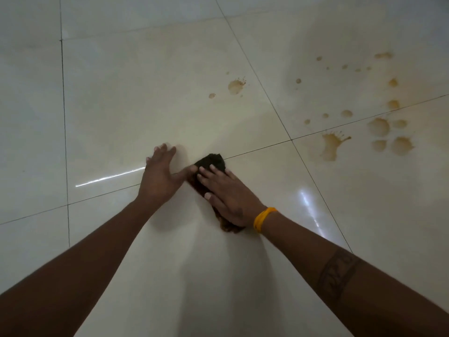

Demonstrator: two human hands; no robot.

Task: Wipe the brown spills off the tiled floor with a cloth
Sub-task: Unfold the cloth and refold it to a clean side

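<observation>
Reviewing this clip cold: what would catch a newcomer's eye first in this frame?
Probably the brown spills spattered over the pale tiled floor at upper right, with a smaller splash nearer the middle. Next, the right hand, with a yellow wristband, lies flat on a dark cloth at centre. The left hand rests open on the tile beside it.

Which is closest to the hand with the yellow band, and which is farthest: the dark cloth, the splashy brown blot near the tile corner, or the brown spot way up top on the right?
From the right hand:
1. Dark cloth: directly under its flat fingers.
2. Splashy brown blot: to the right, just past the tile corner.
3. Top brown spot: far up at the right.
</observation>
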